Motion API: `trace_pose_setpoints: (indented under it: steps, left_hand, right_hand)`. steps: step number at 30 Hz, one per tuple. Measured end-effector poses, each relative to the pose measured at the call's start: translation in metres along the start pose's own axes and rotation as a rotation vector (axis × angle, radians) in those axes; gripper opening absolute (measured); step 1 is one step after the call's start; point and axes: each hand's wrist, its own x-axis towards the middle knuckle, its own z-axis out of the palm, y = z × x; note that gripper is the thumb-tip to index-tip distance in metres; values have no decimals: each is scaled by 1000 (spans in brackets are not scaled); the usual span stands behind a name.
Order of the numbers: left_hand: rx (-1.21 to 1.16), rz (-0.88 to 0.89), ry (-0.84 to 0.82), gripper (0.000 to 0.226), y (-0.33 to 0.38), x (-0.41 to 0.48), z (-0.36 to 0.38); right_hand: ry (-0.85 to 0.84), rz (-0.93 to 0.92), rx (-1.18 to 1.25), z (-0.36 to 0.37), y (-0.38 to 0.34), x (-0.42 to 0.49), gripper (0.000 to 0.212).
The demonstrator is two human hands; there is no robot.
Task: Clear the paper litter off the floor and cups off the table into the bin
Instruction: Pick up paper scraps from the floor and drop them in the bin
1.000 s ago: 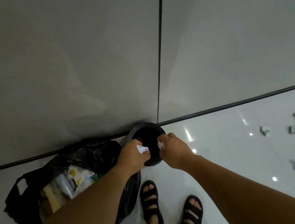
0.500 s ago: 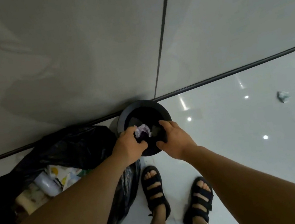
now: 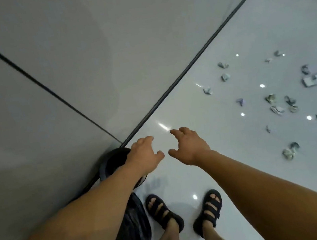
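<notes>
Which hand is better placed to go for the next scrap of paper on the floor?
The right hand, probably. Both hands are empty and open, but the paper litter all lies on the floor to its side, while the left hand hangs by the bin at the wall.

Paper litter (image 3: 271,99) strewn on glossy floor (image 3: 262,18)

Black bin (image 3: 114,160), black plastic bag (image 3: 134,228), black sandals (image 3: 162,211), glossy white floor (image 3: 243,158), white-and-green paper litter (image 3: 288,153)
</notes>
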Motion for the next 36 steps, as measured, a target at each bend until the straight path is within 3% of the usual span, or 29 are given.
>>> trace_pose_setpoints:
  steps: [10,23,29,36]
  left_hand:
    - [377,373,-76,72,204,-119,26]
    - [701,769,-386,74,346,-356,259]
    - [808,853,-488,73,378,-382,338]
    - [864,862,-573,73,440,-356,419]
  right_hand:
    - [213,378,201,-59,131,-224,76]
    - [393,855,499,65,294,-575,76]
    - [354,981,627,119,347,-634,77]
    - [260,1078,708,144,426,-641,77]
